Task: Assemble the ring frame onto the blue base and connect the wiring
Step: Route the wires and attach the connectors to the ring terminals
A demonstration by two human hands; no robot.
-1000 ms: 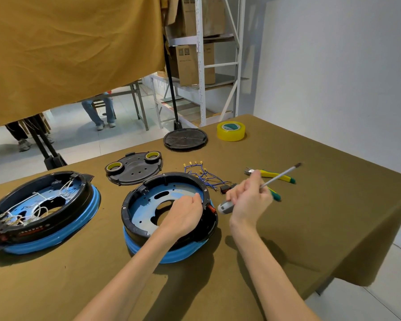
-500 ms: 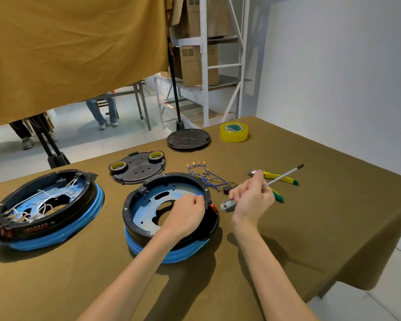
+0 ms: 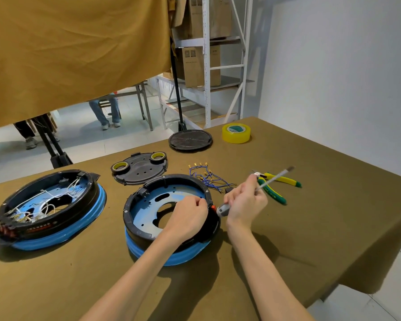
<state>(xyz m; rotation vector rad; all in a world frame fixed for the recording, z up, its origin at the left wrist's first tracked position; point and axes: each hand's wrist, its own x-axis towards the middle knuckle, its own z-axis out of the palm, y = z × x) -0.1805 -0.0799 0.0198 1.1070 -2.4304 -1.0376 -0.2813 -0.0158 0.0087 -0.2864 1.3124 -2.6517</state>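
Barely any change from second ago: left hand [image 3: 188, 215] still curled at ring frame [image 3: 134, 200] rim, seated on blue base [image 3: 171, 257]. Right hand [image 3: 245, 201] still grips screwdriver [image 3: 264, 184]. Wires [image 3: 208, 177] untouched beyond it, so fastening's still pending.

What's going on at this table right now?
A person is assembling a black ring frame already seated on a blue base. The left hand pinches something small at the frame's right inner edge; the right hand grips a screwdriver, shaft pointing away. The blue wires lie loose behind, unconnected.
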